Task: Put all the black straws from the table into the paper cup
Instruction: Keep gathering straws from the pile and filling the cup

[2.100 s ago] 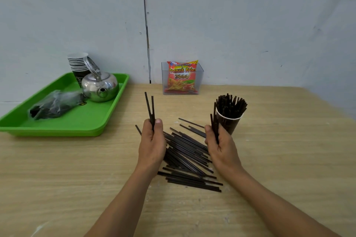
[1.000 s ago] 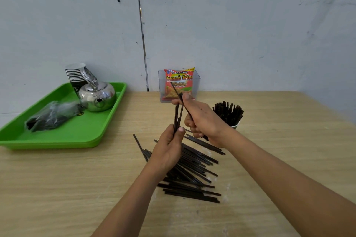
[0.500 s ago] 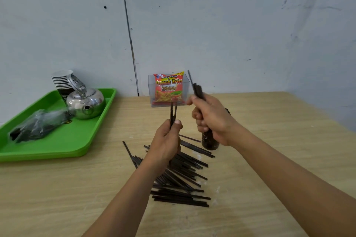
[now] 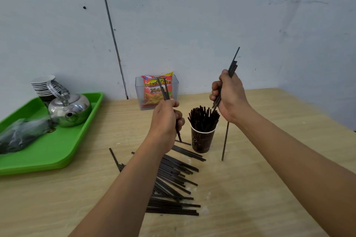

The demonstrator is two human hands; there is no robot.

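Black plastic straws (image 4: 173, 188) are lying fanned on wooden table (image 4: 269, 188) beside dark paper cup (image 4: 202, 140); left hand (image 4: 165, 121) and right hand (image 4: 229, 96) are each gripping several, flanking its rim; bare wood running rightward to the table edge.

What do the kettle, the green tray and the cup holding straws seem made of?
Kettle: polished metal, probably steel; mirror-like reflections.
Tray: glossy plastic, likely; even green colour, rounded moulded rim.
Cup: matte paper, it seems; dark, dull surface with faint print.
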